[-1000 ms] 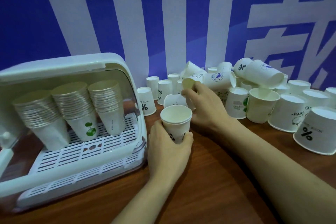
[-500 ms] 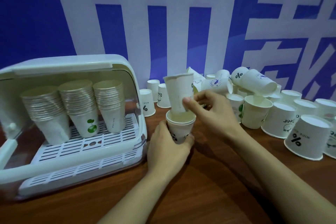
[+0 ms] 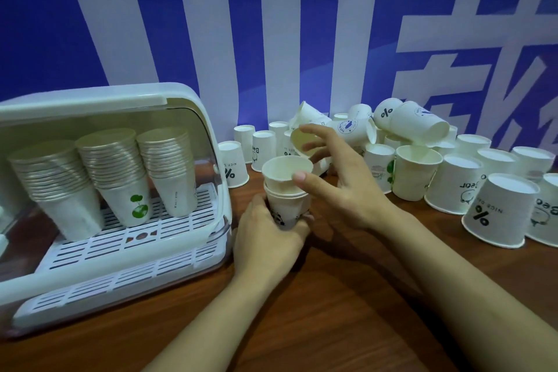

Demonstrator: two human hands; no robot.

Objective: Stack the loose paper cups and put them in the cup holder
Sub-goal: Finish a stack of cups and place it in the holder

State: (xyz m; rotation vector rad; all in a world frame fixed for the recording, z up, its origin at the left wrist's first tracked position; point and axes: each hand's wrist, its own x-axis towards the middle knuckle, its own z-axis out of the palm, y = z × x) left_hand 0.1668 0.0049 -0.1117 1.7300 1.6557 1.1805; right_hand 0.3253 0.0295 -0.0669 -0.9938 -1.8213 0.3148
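Near the brown wooden worktop's back-left corner, the white plastic cup holder (image 3: 120,190) keeps three stacks. Beside it, the left hand (image 3: 268,238) grips the short white paper-cup stack (image 3: 287,187), now one cup taller; the right hand (image 3: 338,181), fingers spread, has released it, with many loose white paper cups (image 3: 453,172) remaining.

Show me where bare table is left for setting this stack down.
Bare wood lies in front of the cup holder and between the forearms, near the front edge of the table. Behind the right hand, loose cups crowd back to the wall.
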